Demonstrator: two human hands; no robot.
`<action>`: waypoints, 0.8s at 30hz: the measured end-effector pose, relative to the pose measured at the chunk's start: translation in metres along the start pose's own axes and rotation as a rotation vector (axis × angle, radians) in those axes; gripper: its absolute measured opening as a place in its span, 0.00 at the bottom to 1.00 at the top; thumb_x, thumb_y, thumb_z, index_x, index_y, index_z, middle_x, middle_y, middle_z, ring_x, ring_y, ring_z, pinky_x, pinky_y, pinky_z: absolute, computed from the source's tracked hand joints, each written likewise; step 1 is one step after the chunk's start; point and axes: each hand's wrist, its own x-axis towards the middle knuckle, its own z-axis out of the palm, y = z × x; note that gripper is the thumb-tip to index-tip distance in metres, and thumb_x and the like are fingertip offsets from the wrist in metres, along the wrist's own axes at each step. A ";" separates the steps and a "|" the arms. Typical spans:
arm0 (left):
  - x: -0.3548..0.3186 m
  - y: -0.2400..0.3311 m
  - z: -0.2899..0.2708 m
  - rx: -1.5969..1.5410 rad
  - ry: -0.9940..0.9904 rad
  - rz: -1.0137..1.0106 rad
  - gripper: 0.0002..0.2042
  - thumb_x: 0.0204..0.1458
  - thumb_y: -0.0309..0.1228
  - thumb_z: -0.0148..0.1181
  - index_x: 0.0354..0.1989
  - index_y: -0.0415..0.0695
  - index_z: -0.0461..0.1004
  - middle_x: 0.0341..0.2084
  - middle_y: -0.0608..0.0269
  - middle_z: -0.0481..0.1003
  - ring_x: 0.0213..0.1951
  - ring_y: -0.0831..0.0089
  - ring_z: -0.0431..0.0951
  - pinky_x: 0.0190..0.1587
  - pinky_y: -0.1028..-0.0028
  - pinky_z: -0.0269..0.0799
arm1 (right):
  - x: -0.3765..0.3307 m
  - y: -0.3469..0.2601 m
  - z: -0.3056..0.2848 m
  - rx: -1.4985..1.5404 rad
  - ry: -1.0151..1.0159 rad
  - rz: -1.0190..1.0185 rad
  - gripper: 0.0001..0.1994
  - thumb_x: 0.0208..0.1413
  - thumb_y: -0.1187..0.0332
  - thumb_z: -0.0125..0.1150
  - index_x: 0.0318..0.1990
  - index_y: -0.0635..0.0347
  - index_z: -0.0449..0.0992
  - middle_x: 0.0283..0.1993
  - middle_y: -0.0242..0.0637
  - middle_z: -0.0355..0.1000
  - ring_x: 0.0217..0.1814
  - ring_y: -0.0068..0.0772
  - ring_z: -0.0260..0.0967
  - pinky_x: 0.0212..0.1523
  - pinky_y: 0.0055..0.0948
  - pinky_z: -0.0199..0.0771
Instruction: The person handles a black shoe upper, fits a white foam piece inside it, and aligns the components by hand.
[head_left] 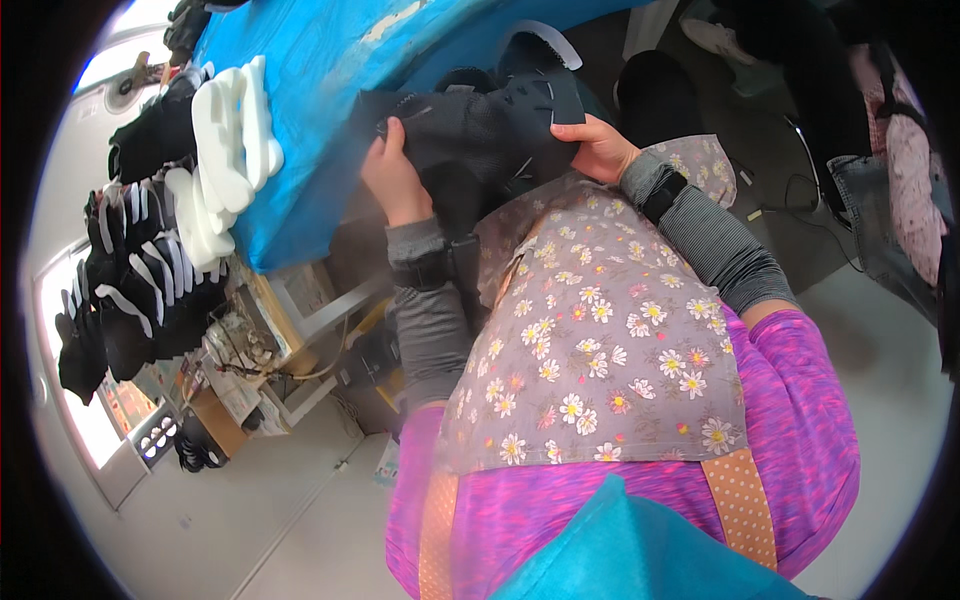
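Note:
A dark piece of black mesh fabric with small white marks is stretched between my two hands, above my lap. My left hand is closed on its left edge, with the thumb on top. At the opposite edge my right hand pinches a flat black corner between thumb and fingers. Just beyond the fabric, a curved black piece with a white rim stands up near the blue-covered table edge. The underside of the fabric and some of my fingertips are hidden.
White foot-shaped forms lie stacked on the blue-covered table to the left. Black and white pieces hang in rows beyond it. A tangle of cords sits underneath. Another person's dark-clothed leg is at the upper right.

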 end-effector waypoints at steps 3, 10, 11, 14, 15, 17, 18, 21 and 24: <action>-0.007 -0.010 -0.004 0.160 -0.059 -0.014 0.12 0.60 0.32 0.58 0.39 0.33 0.79 0.36 0.60 0.80 0.36 0.75 0.77 0.41 0.75 0.71 | -0.003 -0.003 -0.011 0.059 -0.041 0.033 0.21 0.59 0.68 0.58 0.59 0.60 0.68 0.59 0.36 0.70 0.59 0.34 0.68 0.63 0.39 0.63; -0.071 0.020 -0.013 0.025 0.078 -0.066 0.25 0.64 0.42 0.51 0.62 0.38 0.64 0.52 0.62 0.70 0.44 0.78 0.72 0.48 0.76 0.67 | -0.007 0.008 -0.018 0.375 0.063 0.163 0.20 0.59 0.63 0.60 0.56 0.62 0.72 0.57 0.36 0.72 0.59 0.35 0.68 0.65 0.38 0.61; -0.077 0.024 -0.019 -0.010 0.079 -0.137 0.27 0.63 0.40 0.52 0.67 0.39 0.59 0.56 0.61 0.67 0.41 0.77 0.72 0.46 0.77 0.69 | -0.007 0.006 -0.019 0.346 0.024 0.200 0.20 0.59 0.63 0.61 0.57 0.61 0.72 0.58 0.36 0.72 0.60 0.36 0.67 0.66 0.39 0.59; -0.085 0.021 -0.039 0.351 -0.095 -0.108 0.22 0.60 0.39 0.57 0.57 0.35 0.70 0.42 0.64 0.73 0.34 0.79 0.71 0.41 0.80 0.66 | -0.009 0.006 -0.017 0.268 -0.046 0.227 0.21 0.59 0.63 0.60 0.58 0.60 0.71 0.60 0.37 0.70 0.61 0.36 0.66 0.67 0.40 0.58; -0.090 0.023 -0.030 0.397 -0.133 -0.166 0.19 0.59 0.38 0.59 0.50 0.35 0.72 0.37 0.67 0.73 0.33 0.81 0.69 0.38 0.80 0.65 | -0.009 0.007 -0.014 0.222 -0.078 0.217 0.21 0.59 0.63 0.60 0.59 0.59 0.70 0.60 0.37 0.70 0.61 0.36 0.66 0.67 0.41 0.58; -0.100 0.031 -0.009 0.502 -0.227 -0.280 0.14 0.56 0.37 0.63 0.37 0.35 0.76 0.26 0.73 0.72 0.30 0.84 0.65 0.32 0.79 0.61 | -0.008 0.006 -0.013 0.232 -0.084 0.209 0.21 0.59 0.65 0.60 0.59 0.60 0.70 0.60 0.37 0.70 0.61 0.36 0.66 0.67 0.40 0.58; -0.096 0.029 -0.004 0.557 -0.198 -0.231 0.13 0.56 0.38 0.63 0.32 0.38 0.75 0.24 0.74 0.71 0.28 0.84 0.66 0.31 0.79 0.62 | -0.007 0.006 -0.012 0.240 -0.087 0.191 0.21 0.59 0.66 0.60 0.59 0.60 0.70 0.60 0.37 0.70 0.61 0.36 0.66 0.67 0.40 0.58; -0.072 0.019 0.005 0.255 -0.201 -0.069 0.13 0.58 0.34 0.61 0.40 0.34 0.76 0.32 0.68 0.78 0.34 0.82 0.71 0.37 0.78 0.66 | -0.007 0.004 -0.001 0.050 -0.093 0.144 0.21 0.58 0.71 0.59 0.60 0.60 0.69 0.60 0.36 0.70 0.62 0.35 0.65 0.66 0.39 0.60; -0.050 0.034 0.002 0.533 -0.224 0.158 0.13 0.60 0.33 0.56 0.42 0.33 0.76 0.33 0.56 0.80 0.36 0.70 0.77 0.40 0.71 0.69 | -0.010 0.006 0.019 -0.021 -0.116 0.019 0.21 0.58 0.74 0.59 0.60 0.60 0.69 0.60 0.36 0.69 0.61 0.35 0.65 0.65 0.38 0.61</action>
